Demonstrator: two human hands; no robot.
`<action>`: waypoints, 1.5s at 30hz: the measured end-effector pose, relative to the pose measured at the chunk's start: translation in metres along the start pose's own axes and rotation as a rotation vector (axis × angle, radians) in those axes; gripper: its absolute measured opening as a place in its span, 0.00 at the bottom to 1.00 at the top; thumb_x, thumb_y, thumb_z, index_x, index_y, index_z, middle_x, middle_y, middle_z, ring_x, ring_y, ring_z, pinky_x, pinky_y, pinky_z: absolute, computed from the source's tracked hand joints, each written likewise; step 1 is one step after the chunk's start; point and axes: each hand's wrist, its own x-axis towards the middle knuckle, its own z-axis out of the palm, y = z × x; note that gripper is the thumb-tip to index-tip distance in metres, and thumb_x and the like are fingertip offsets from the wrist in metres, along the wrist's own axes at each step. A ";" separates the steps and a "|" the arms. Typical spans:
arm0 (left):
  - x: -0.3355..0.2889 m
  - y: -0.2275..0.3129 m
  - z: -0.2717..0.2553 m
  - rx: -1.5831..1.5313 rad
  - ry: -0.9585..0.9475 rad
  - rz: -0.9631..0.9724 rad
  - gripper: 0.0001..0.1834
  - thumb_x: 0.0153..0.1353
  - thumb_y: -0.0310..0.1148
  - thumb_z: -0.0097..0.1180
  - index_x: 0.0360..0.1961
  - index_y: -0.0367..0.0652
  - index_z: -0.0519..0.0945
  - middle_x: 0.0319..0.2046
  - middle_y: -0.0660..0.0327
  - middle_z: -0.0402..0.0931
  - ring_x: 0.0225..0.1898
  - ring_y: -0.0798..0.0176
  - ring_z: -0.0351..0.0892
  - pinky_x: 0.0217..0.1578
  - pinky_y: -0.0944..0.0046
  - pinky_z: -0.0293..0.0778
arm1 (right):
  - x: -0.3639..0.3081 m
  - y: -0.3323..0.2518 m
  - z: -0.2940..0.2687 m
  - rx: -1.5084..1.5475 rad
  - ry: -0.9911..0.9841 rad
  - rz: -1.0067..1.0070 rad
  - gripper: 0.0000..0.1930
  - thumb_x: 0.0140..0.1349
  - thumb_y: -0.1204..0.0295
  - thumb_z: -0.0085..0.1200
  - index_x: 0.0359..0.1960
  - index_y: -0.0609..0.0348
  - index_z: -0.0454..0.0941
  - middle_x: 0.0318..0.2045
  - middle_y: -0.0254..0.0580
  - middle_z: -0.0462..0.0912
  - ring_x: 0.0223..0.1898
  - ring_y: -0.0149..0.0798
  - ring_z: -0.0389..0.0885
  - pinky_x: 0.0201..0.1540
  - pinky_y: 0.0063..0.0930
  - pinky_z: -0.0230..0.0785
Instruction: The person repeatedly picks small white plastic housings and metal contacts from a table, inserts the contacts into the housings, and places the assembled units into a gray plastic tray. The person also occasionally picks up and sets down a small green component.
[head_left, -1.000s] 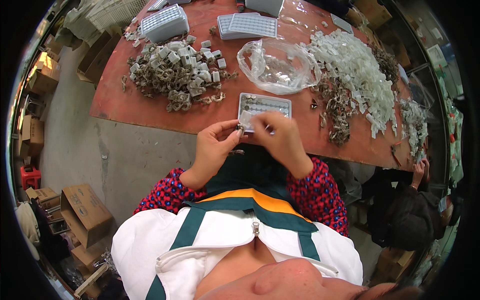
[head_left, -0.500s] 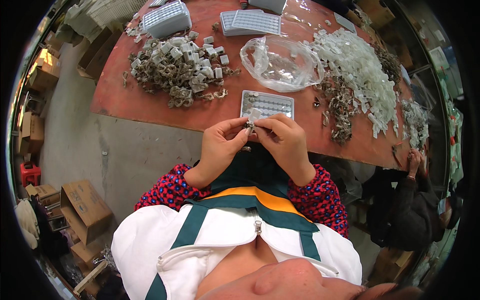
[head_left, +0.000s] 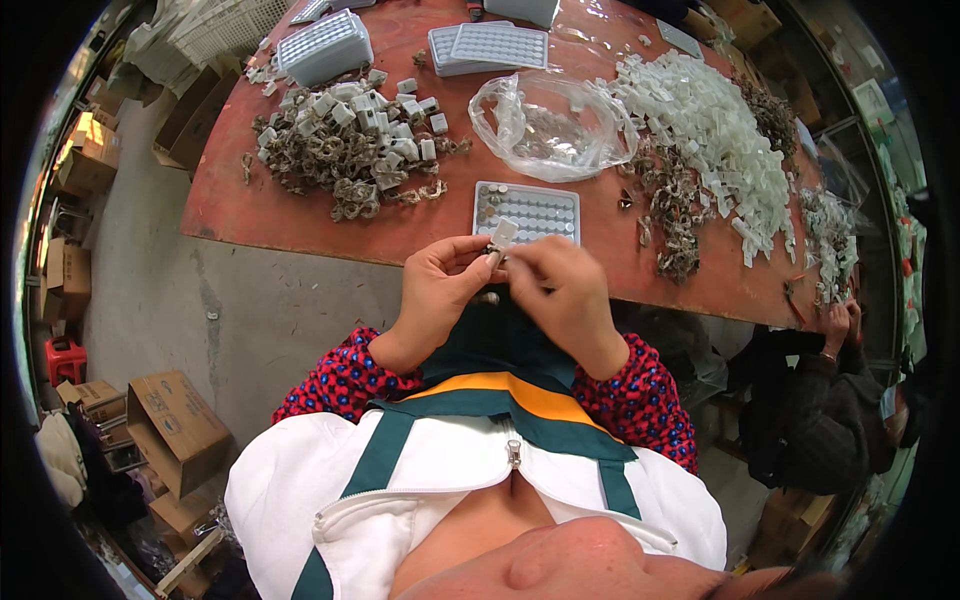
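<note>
Two bare hands: left hand [head_left: 440, 285] pinching a plastic square [head_left: 505, 231]; right hand [head_left: 565, 290], blurred, curled beside it, grip unclear.
One plastic square: flat, translucent, at the near edge of the tray [head_left: 545, 213].
One tray: rectangular, rows of round wells, by the bench's [head_left: 240, 200] near edge.
One bag [head_left: 514, 100]: clear, crinkled film.
One cord heap [head_left: 320, 165]: fibrous, with white blocks, toward the bench's left edge.
One chip heap [head_left: 715, 160]: translucent plastic, toward its right.

Right hand [head_left: 565, 295] slightly lower than before
</note>
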 end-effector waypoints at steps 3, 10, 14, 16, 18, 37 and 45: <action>-0.001 0.002 0.003 -0.012 -0.054 -0.025 0.18 0.67 0.25 0.58 0.56 0.27 0.76 0.45 0.53 0.83 0.43 0.64 0.85 0.45 0.68 0.81 | 0.021 0.014 -0.002 0.269 -0.001 0.296 0.14 0.62 0.74 0.63 0.47 0.70 0.80 0.33 0.34 0.82 0.34 0.26 0.80 0.35 0.24 0.75; -0.004 0.005 0.007 0.047 -0.136 0.114 0.20 0.68 0.26 0.58 0.58 0.26 0.75 0.46 0.53 0.82 0.45 0.64 0.84 0.50 0.67 0.80 | 0.017 0.010 -0.003 0.060 0.104 -0.088 0.09 0.56 0.79 0.65 0.40 0.61 0.84 0.33 0.40 0.84 0.33 0.36 0.83 0.34 0.28 0.76; -0.004 0.002 0.007 0.104 -0.184 0.207 0.19 0.68 0.25 0.58 0.58 0.27 0.74 0.47 0.52 0.82 0.47 0.64 0.83 0.50 0.68 0.80 | 0.011 0.001 -0.008 -0.082 0.157 -0.297 0.08 0.54 0.77 0.66 0.37 0.57 0.85 0.34 0.38 0.84 0.33 0.41 0.84 0.35 0.31 0.77; -0.005 0.002 0.006 0.143 -0.175 0.262 0.19 0.68 0.24 0.58 0.58 0.28 0.75 0.48 0.53 0.82 0.48 0.65 0.83 0.50 0.68 0.80 | 0.008 -0.002 -0.011 -0.064 0.119 -0.323 0.09 0.55 0.77 0.66 0.38 0.56 0.85 0.35 0.38 0.84 0.34 0.41 0.84 0.35 0.31 0.77; -0.007 0.002 0.004 0.134 -0.192 0.277 0.19 0.67 0.24 0.59 0.58 0.29 0.75 0.47 0.54 0.82 0.48 0.66 0.82 0.50 0.68 0.80 | 0.006 -0.004 -0.014 -0.008 0.079 -0.308 0.09 0.55 0.77 0.66 0.39 0.56 0.85 0.35 0.38 0.84 0.34 0.40 0.84 0.35 0.31 0.77; -0.012 -0.008 0.006 0.078 -0.118 0.305 0.20 0.66 0.30 0.63 0.55 0.31 0.77 0.45 0.57 0.82 0.43 0.69 0.82 0.46 0.70 0.79 | 0.006 -0.002 -0.018 -0.124 -0.031 -0.424 0.13 0.50 0.73 0.68 0.39 0.55 0.84 0.34 0.33 0.83 0.34 0.38 0.83 0.37 0.32 0.75; -0.002 -0.004 0.004 -0.150 -0.142 0.009 0.20 0.68 0.26 0.57 0.61 0.37 0.74 0.50 0.53 0.80 0.45 0.61 0.85 0.50 0.64 0.81 | 0.137 0.109 -0.023 -0.301 -0.058 0.019 0.11 0.60 0.67 0.62 0.42 0.57 0.85 0.43 0.45 0.85 0.41 0.49 0.83 0.45 0.42 0.74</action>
